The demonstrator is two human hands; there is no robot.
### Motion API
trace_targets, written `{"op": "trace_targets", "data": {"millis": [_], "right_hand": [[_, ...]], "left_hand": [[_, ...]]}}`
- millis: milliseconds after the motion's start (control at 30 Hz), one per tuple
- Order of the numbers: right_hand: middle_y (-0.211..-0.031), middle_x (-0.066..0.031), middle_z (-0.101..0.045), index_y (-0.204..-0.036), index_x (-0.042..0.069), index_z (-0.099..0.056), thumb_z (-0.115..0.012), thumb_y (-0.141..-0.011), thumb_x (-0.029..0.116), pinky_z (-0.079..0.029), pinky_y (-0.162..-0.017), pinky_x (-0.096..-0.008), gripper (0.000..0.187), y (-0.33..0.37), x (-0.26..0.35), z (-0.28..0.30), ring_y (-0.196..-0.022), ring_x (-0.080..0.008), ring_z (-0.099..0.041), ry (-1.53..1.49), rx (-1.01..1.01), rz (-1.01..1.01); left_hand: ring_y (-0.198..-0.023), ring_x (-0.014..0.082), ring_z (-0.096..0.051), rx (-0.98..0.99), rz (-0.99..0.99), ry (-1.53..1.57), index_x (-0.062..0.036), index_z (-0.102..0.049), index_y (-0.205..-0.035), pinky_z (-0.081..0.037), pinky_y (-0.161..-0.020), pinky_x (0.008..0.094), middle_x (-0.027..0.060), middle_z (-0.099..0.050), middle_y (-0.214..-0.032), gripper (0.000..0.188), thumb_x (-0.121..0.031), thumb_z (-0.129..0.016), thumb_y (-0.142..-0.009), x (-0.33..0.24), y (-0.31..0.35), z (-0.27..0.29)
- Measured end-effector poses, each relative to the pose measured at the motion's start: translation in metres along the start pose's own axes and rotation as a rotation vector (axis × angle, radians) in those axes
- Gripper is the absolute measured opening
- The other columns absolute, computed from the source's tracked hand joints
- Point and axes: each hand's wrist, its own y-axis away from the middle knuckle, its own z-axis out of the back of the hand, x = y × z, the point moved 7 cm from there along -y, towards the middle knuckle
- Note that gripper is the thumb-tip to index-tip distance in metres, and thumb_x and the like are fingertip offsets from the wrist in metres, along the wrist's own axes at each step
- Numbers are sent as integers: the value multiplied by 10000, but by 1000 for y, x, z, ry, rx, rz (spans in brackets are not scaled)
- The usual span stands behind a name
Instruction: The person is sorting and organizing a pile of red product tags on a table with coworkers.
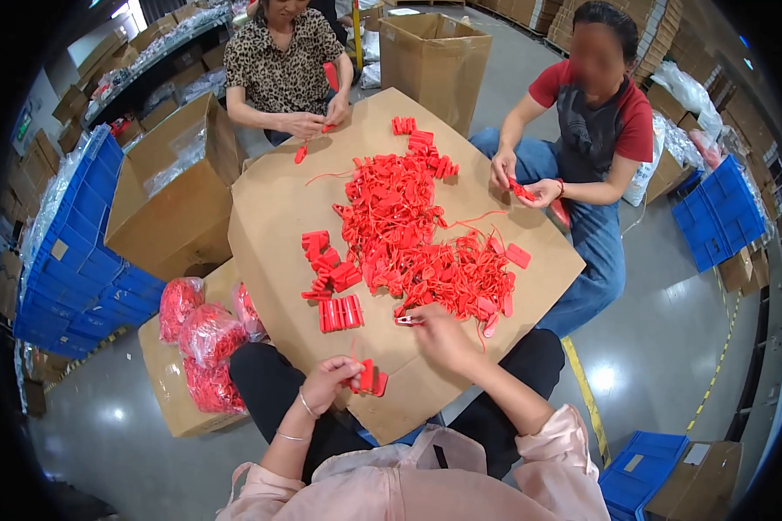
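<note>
My left hand (328, 382) is closed around several flat red plastic pieces (369, 379) with rounded corners, held over the near edge of the cardboard tabletop (278, 208). A thin red strand rises beside its fingers. My right hand (447, 339) is closed at the near edge of a heap of red pieces and cords (391, 217), its fingertips on a small red item with a silvery end (406, 320); its exact kind is too small to tell. Between my hands and the heap lie a neat row of red pieces (341, 313) and a looser stack (321, 260).
Two people sit across the table, each handling red pieces: one in a leopard-print top (278, 61), one in a red-sleeved shirt (595, 113). Clear bags of red pieces (213, 334) rest on a carton at my left. Cardboard boxes (434, 65) and blue crates (69, 243) stand around.
</note>
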Motion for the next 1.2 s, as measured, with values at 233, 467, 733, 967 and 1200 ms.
{"op": "trace_targets", "data": {"millis": [233, 467, 733, 967, 1200], "right_hand": [[-1041, -178, -467, -1102, 31, -474, -525, -810, 137, -462, -708, -457, 314, -43, 43, -59, -868, -364, -548, 262, 132, 246], [-1002, -196, -494, -1136, 20, -445, -496, -820, 132, -464, -711, -458, 338, -81, 77, -54, -858, -364, -556, 196, 78, 237], [-1089, -238, -472, -1138, -14, -438, -460, -833, 83, -421, -839, -435, 321, -28, 70, -67, -1012, -390, -481, 105, 173, 325], [-1021, -141, -566, -1193, -27, -418, -511, -871, 113, -443, -837, -325, 363, 22, 43, -60, -933, -233, -567, -263, 146, 52], [-917, -59, -603, -1084, -12, -535, -555, -860, 89, -456, -771, -237, 247, 38, 16, -62, -836, -105, -568, -974, 186, -338]], "left_hand": [[-609, 105, -527, -95, -91, 252, 0, -600, -892, -441, -587, 224, 46, -586, -748, 134, -116, -538, -867, -8, 6, 27], [-596, 109, -526, -93, -75, 333, 6, -589, -889, -445, -571, 225, 59, -584, -743, 142, -122, -530, -873, 1, 1, 37], [-590, 101, -541, -42, -60, 362, -5, -587, -898, -443, -544, 218, 39, -573, -736, 145, -141, -545, -871, 6, -9, 27], [-586, 73, -513, 139, -17, -54, -14, -602, -909, -413, -553, 193, 13, -574, -704, 161, -163, -550, -874, 0, -13, -16], [-590, 47, -520, 264, 45, -220, -35, -621, -880, -398, -545, 178, -7, -577, -694, 159, -185, -568, -867, 6, 0, -39]]}}
